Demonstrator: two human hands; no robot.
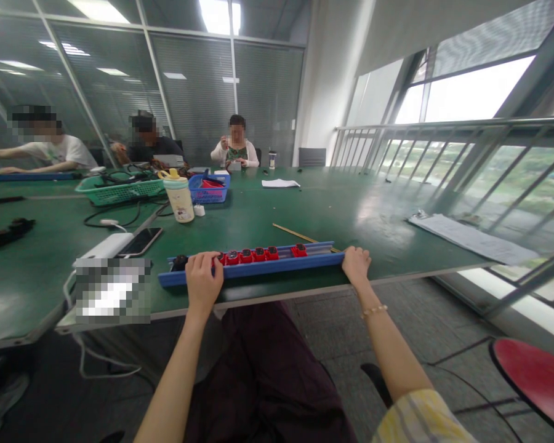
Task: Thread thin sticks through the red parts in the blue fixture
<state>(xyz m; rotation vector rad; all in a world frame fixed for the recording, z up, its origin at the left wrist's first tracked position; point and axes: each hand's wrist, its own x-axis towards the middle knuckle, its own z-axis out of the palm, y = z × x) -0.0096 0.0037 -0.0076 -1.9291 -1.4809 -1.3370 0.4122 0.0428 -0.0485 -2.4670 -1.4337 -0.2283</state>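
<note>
While both forearms are reaching forward over the near edge of the green table point(373, 212), the two hands are standing well apart along one blue channel point(281, 266). This channel is lying lengthwise on the table, close to its edge, in front of the person. The left hand point(204, 275) is coming down over the channel near its left end, with the back of the hand facing up, the fingers bending over the wall and the thumb pointing to the row of red pieces point(259, 254). Its fingertips are partly hiding, so I cannot tell if it is gripping a piece or only the wall. The right hand point(356, 266) is holding the right end of the channel, its fingers curling inward narrowly; its wrist is wearing a bracelet point(375, 311). Inside the channel, a single red piece point(299, 250) is sitting apart, to the right of the row, and a black piece point(180, 263) is lying left of the left hand. Behind the channel, thin sticks point(295, 233) are lying at a slant.
</note>
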